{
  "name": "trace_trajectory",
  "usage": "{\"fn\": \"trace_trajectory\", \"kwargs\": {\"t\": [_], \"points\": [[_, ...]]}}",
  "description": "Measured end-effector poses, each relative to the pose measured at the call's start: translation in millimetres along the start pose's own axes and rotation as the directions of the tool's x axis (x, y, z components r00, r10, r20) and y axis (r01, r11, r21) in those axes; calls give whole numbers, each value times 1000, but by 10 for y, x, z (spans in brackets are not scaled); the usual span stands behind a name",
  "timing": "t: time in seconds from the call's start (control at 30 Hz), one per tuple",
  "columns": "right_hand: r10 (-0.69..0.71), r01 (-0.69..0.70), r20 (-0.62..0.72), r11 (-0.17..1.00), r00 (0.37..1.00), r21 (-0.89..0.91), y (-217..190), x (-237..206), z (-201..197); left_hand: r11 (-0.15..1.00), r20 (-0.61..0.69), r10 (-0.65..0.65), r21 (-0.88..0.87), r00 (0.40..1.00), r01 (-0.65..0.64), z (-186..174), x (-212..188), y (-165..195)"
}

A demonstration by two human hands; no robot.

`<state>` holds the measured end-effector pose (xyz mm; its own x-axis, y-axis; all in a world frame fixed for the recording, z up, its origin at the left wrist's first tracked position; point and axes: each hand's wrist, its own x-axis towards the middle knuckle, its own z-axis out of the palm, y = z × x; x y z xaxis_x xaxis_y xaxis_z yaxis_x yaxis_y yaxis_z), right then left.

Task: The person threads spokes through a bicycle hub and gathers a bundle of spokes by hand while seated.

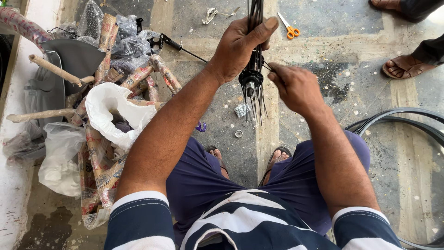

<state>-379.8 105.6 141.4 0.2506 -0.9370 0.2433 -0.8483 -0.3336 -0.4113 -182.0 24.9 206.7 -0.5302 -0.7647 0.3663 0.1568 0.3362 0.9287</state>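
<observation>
Black spokes (pixel 255 18) gripped by left hand (pixel 238 48) | right hand (pixel 296 85) fingers pinch one spoke at hub (pixel 251 79) | step seems lacing; next needs steady threading.

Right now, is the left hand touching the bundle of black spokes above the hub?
Touching. The head view shows the left hand wrapped around the black spokes, thumb pressed across them just above the hub.

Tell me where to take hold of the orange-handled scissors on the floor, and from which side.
Grip the scissors at the orange handle loops, coming from above on the lower-right end. They lie flat on the concrete floor with the pale blades pointing up-left, so the loops are the blunt, thicker end, clear of other items.
</observation>
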Motion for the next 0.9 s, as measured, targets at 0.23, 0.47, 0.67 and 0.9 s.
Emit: {"fn": "trace_trajectory", "kwargs": {"t": [0.23,0.47,0.67,0.9], "points": [[-163,110,-193,960,968,-258,61,-14,-223,996,30,-87,-2,996,87,-1,-65,-173],[-1,1,12,999,1000,-40,191,-95,-203,990,86,-138,51,987,133,20,-62,-280],[-195,55,-351,927,916,-370,173,-5,-51,993,118,-121,21,986,120,84,-85,-349],[-177,338,-728,938,663,80,135,41,174,991,173,-110,-58,979,121,276,-158,-264]]}}
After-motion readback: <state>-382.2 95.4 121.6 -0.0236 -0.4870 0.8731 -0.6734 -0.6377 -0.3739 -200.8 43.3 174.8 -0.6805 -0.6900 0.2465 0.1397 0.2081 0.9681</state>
